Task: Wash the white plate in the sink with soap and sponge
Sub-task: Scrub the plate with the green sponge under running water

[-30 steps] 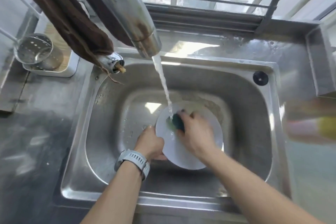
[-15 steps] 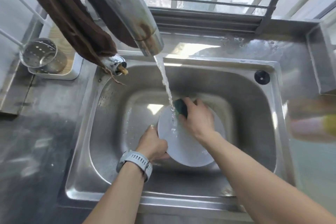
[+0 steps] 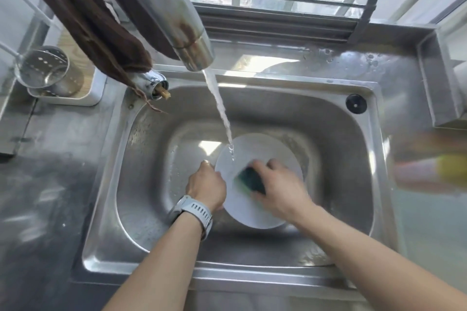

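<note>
The white plate (image 3: 257, 151) lies tilted in the steel sink (image 3: 328, 134), under a stream of water (image 3: 219, 111) that hits its upper left part. My left hand (image 3: 206, 184), with a grey watch on the wrist, grips the plate's left rim. My right hand (image 3: 280, 187) presses a dark green sponge (image 3: 250, 180) with a lighter green edge against the middle of the plate. The plate's lower right part is hidden under my right hand and forearm.
A large steel tap spout (image 3: 192, 50) reaches over the sink from the upper left, with a brown cloth (image 3: 101, 33) draped beside it. A perforated steel holder (image 3: 48, 70) stands on a tray at the left. A blurred pink and yellow bottle (image 3: 434, 169) is at the right edge.
My right hand has slid the sponge from the plate's top edge down toward its middle. My left hand keeps its grip on the left rim. The water keeps running.
</note>
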